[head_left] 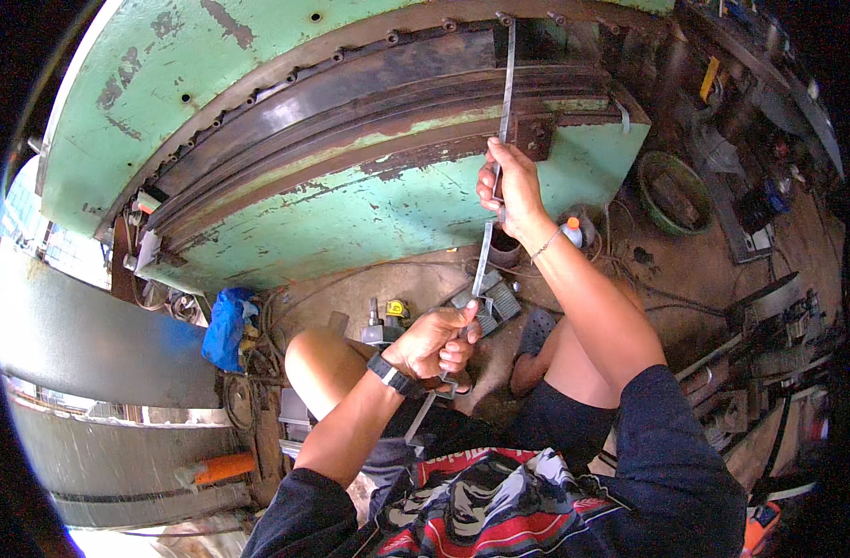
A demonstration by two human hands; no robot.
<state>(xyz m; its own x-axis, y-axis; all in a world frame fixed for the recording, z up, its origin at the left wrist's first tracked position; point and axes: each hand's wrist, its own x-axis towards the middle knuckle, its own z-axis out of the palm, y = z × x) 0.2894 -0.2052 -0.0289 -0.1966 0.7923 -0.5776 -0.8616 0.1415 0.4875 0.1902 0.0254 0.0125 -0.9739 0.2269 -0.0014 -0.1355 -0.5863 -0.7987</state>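
While the green machine (364, 209) spans the upper part of the view, with its long dark slot running from side to side, the relation that governs handling is the crossing of that slot by the metal strip (484, 251). The strip's long axis runs away from the person's body, leaning slightly to the right at its far end, and stands close to square to the slot where the two overlap. The far end appears against the row of pegs above the slot; whether it touches the machine cannot be confirmed from this view. The near end hangs over the person's lap, and a stepped bend seems to show just below the lower grip.

The right hand (515, 186) is the nearer to the machine. Its fingers are curled around the strip, with no evident slack, and a long portion extends beyond it. In judgement, the aim of the far end depends chiefly on this hand.

The left hand (434, 344) lies nearer the body and lower along the same axis, fingers folded tightly about the strip, thumb uppermost. A bare length of strip shows between the hands.

A yellow tape measure (397, 308) sits beyond the left wrist, apart from both hands.
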